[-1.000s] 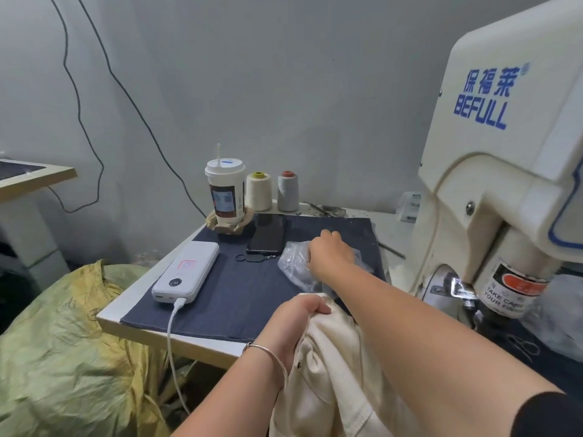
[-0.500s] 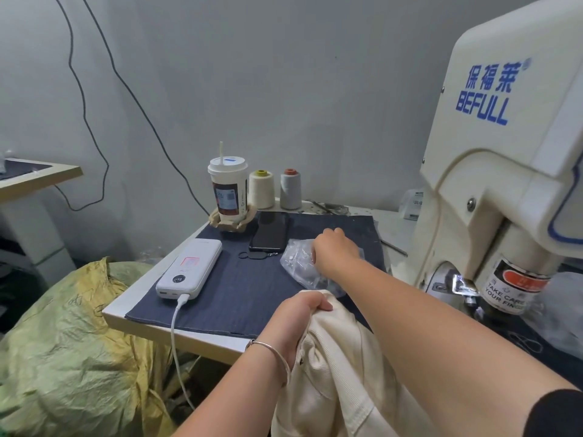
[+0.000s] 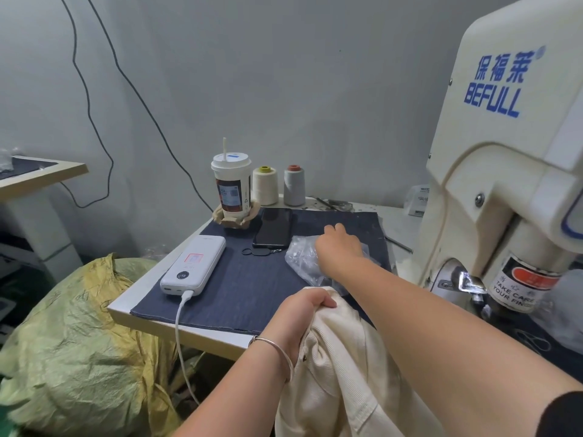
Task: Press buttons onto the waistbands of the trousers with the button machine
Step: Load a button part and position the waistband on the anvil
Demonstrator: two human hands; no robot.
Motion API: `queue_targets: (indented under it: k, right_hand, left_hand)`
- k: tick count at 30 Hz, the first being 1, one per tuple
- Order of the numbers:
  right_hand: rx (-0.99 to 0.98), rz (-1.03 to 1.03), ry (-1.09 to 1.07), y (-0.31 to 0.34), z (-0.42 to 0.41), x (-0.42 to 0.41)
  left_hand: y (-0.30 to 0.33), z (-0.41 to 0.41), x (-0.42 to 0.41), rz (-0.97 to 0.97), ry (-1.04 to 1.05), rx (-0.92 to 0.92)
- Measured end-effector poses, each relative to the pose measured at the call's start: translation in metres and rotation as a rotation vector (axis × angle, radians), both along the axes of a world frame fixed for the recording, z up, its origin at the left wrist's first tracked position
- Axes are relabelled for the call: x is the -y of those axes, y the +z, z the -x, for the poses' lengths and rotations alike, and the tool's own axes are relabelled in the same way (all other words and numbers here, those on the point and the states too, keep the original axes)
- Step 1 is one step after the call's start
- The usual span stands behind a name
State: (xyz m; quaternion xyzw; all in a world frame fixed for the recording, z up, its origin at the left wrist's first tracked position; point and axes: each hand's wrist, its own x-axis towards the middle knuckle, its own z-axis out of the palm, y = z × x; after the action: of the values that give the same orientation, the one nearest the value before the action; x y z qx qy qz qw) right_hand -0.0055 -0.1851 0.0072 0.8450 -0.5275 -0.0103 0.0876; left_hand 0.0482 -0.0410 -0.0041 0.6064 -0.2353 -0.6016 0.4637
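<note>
My left hand (image 3: 303, 305) grips the waistband of cream trousers (image 3: 340, 373), bunched at the table's near edge. My right hand (image 3: 339, 244) reaches across into a clear plastic bag (image 3: 299, 260) lying on the dark blue cloth (image 3: 249, 288); its fingertips are hidden inside the bag, so whether it holds a button cannot be told. The cream BEFULL button machine (image 3: 504, 159) stands at the right, its press head with a red warning label (image 3: 523, 279) low beside my right forearm.
On the blue cloth lie a white power bank (image 3: 194, 266) with a cable over the edge, a black phone (image 3: 274, 227) and a key ring (image 3: 257, 252). A drink cup (image 3: 232, 187) and two thread cones (image 3: 265, 184) stand at the back. A yellow-green sack (image 3: 72, 342) sits left.
My right hand has reached slightly farther forward into the plastic bag. The left hand keeps its grip on the trousers.
</note>
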Motion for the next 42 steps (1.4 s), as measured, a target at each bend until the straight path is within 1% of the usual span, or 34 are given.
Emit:
queue_targets:
  k: [4, 8, 13, 17, 19, 23, 24, 25, 26, 27, 28, 29, 30, 31, 32, 33, 34, 37, 38, 40, 42]
  right_hand:
    - [-0.016, 0.007, -0.058, 0.004, 0.0, 0.0]
    - [0.036, -0.028, -0.089, 0.005, 0.0, 0.001]
    - [0.094, 0.012, -0.049, 0.003, 0.003, -0.001]
    - [0.128, 0.069, 0.012, 0.003, 0.006, -0.007]
    - [0.208, 0.098, 0.025, 0.007, 0.007, -0.01]
    - [0.514, 0.072, 0.001, 0.018, 0.006, -0.026]
    - [0.548, 0.084, 0.012, 0.023, 0.007, -0.034]
    - [0.541, 0.112, 0.032, 0.027, 0.008, -0.042]
    - [0.556, 0.133, 0.049, 0.03, 0.011, -0.052]
    - [0.571, 0.157, 0.089, 0.032, 0.015, -0.064]
    - [0.598, 0.181, 0.138, 0.034, 0.021, -0.079]
    - [0.642, 0.208, 0.193, 0.035, 0.028, -0.096]
    - [0.697, 0.219, 0.248, 0.037, 0.036, -0.114]
    - [0.725, 0.25, 0.305, 0.038, 0.046, -0.135]
    - [0.731, 0.296, 0.35, 0.038, 0.058, -0.155]
    - [0.732, 0.336, 0.388, 0.038, 0.072, -0.173]
    - [0.74, 0.353, 0.414, 0.037, 0.089, -0.191]
    - [0.704, 0.432, 0.455, 0.024, 0.149, -0.227]
    - [0.698, 0.471, 0.436, 0.019, 0.173, -0.233]
    - [0.7, 0.53, 0.329, 0.011, 0.221, -0.234]
    - [0.685, 0.548, 0.118, 0.007, 0.268, -0.218]
  left_hand:
    - [0.002, 0.001, -0.001, 0.008, -0.002, 0.002]
    - [0.003, 0.002, -0.002, -0.009, -0.019, 0.007]
    - [0.004, 0.002, 0.0, -0.031, -0.012, 0.022]
    - [0.001, 0.0, 0.003, -0.029, -0.045, 0.042]
    - [-0.001, -0.001, 0.002, -0.022, -0.032, 0.013]
    - [-0.004, -0.004, -0.001, 0.003, -0.049, -0.001]
    - [-0.006, -0.005, -0.001, 0.016, -0.064, -0.018]
    - [-0.002, -0.003, 0.0, 0.003, -0.06, -0.015]
    - [-0.002, -0.003, -0.003, 0.033, -0.05, 0.0]
    - [-0.007, -0.006, -0.007, 0.127, -0.058, -0.015]
    - [-0.01, -0.009, -0.007, 0.156, 0.003, -0.186]
    - [-0.012, -0.013, -0.008, 0.162, 0.043, -0.256]
    - [-0.008, -0.016, -0.008, 0.172, -0.004, -0.236]
    - [-0.002, -0.014, -0.008, 0.15, -0.113, -0.258]
    - [0.0, -0.011, -0.01, 0.164, -0.163, -0.087]
    - [0.005, -0.006, -0.012, 0.109, -0.171, 0.089]
    - [0.008, -0.003, -0.014, 0.08, -0.179, 0.116]
    - [0.016, 0.004, -0.018, 0.048, -0.18, 0.033]
    - [0.018, 0.007, -0.02, 0.056, -0.179, 0.032]
    - [0.019, 0.011, -0.02, 0.046, -0.143, 0.065]
    - [0.022, 0.016, -0.02, 0.054, -0.111, 0.065]
